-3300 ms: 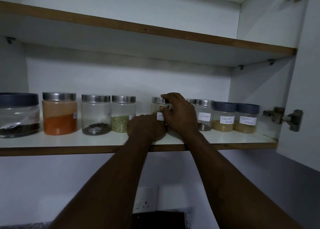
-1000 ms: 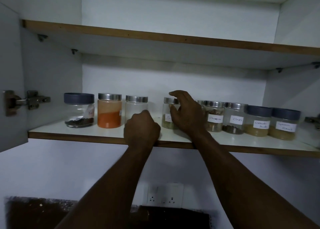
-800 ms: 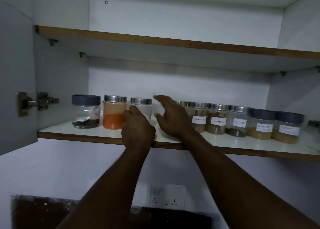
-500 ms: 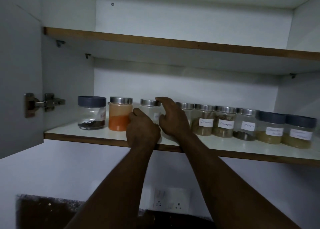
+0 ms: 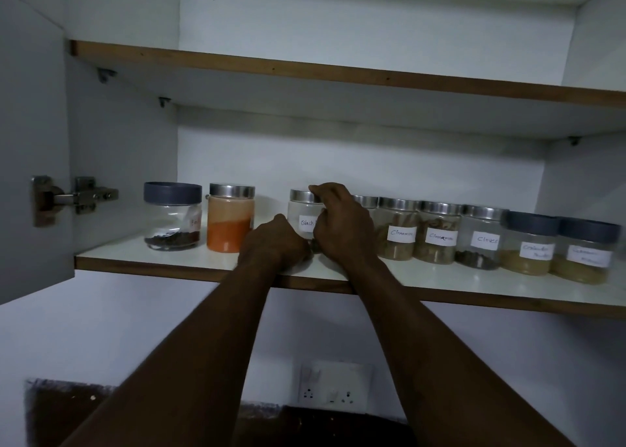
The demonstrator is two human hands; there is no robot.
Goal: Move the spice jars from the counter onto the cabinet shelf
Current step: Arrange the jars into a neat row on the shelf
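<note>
A clear glass jar labelled "Black" (image 5: pixel 302 211), with a steel lid, stands mid-frame on the white cabinet shelf (image 5: pixel 189 260). An orange-powder jar (image 5: pixel 230 223) stands to its left and a row of labelled jars (image 5: pixel 398 233) runs to its right. The right hand (image 5: pixel 343 225) curls over the lid rim and side, gripping it. The left hand (image 5: pixel 276 243) sits curled at the jar's lower left; whether it grips cannot be told. The jar looks rigid, smooth, breakable and light, so it is best held around the body.

Holds Black-label jar (image 5: pixel 302 214) on shelf (image 5: pixel 142 255) w/ right grip (image 5: pixel 343 225) at lid & left grip (image 5: pixel 274 243) at base, just right of orange jar (image 5: pixel 231 223).
</note>
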